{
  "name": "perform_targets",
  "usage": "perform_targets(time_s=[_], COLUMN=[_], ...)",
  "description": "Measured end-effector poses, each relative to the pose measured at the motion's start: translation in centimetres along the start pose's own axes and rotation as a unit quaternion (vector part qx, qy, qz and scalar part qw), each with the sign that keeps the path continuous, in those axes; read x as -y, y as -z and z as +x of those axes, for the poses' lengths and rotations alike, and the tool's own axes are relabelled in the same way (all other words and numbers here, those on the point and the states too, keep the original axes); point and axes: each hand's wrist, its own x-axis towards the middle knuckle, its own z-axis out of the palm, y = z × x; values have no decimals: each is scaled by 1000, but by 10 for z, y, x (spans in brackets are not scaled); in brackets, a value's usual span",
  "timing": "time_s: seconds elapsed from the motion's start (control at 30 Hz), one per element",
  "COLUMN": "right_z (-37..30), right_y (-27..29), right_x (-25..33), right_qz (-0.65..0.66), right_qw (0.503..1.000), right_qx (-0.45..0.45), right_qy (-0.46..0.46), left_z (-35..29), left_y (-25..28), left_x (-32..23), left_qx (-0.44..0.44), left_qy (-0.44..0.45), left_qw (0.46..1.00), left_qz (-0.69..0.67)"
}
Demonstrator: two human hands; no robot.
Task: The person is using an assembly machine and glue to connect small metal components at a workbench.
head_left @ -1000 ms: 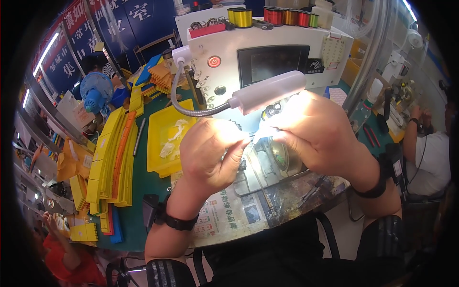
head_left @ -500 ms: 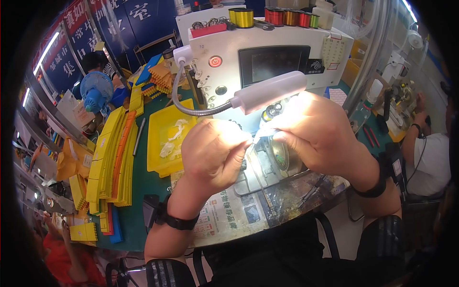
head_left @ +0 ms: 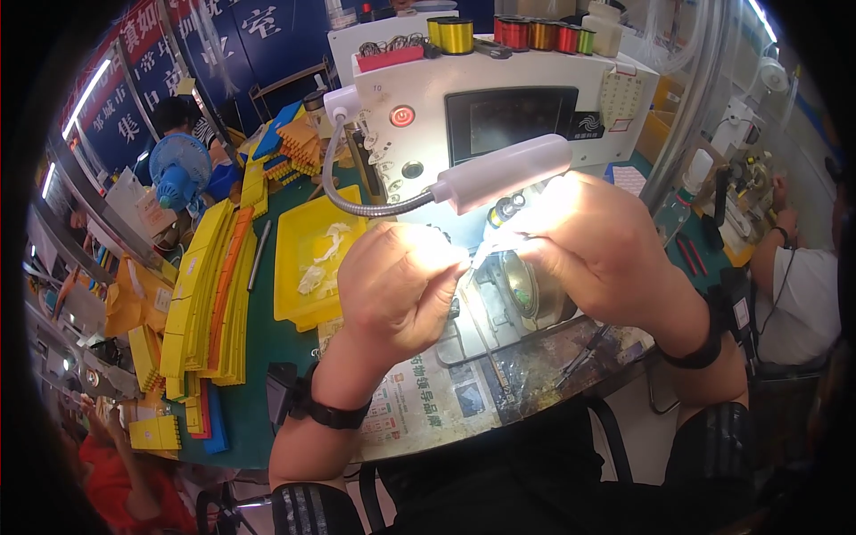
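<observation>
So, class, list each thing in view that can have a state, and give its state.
Left hand: thumb and fingers pinched at a small pale piece, blurred by glare
Right hand: likewise pinched
Lamp: lit
Screen: dark
Yellow tray: open, holding white scraps
Blue fan: spinning or stopped, cannot tell
Coloured spools: wound

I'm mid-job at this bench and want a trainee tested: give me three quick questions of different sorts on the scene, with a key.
1. Multiple choice: which of these shines on the left hand and right hand?
A: the blue fan
B: the flexible-necked lamp
C: the red box

2. True or false: a small pale item shows between the fingers of the two hands.

3. Fill the gap: the tray to the left of the left hand is ____ in colour.

Key: 1: B. 2: True. 3: yellow.
</observation>
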Motion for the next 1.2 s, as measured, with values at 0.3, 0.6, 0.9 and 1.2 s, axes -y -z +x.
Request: perform_targets(time_s=[0.3, 0.6, 0.9, 1.2], right_z=[-1, 3, -137, -268], right_y=[-4, -7, 42, 38], right_x=[10, 11, -9, -104], right_qz=[53, 136, 191, -125], right_qw=[996, 982, 932, 858], right_qx=[22, 103, 28, 67], right_qy=[-63, -86, -308, -493], left_z=[3, 4, 6, 0], left_y=[-1, -4, -4, -17], left_x=[-3, -8, -24, -58], left_qx=[-8, -1, -1, 57], left_qy=[15, -5, -7, 25], left_qw=[1000, 1000, 999, 997], left_qz=[-15, -12, -32, -54])
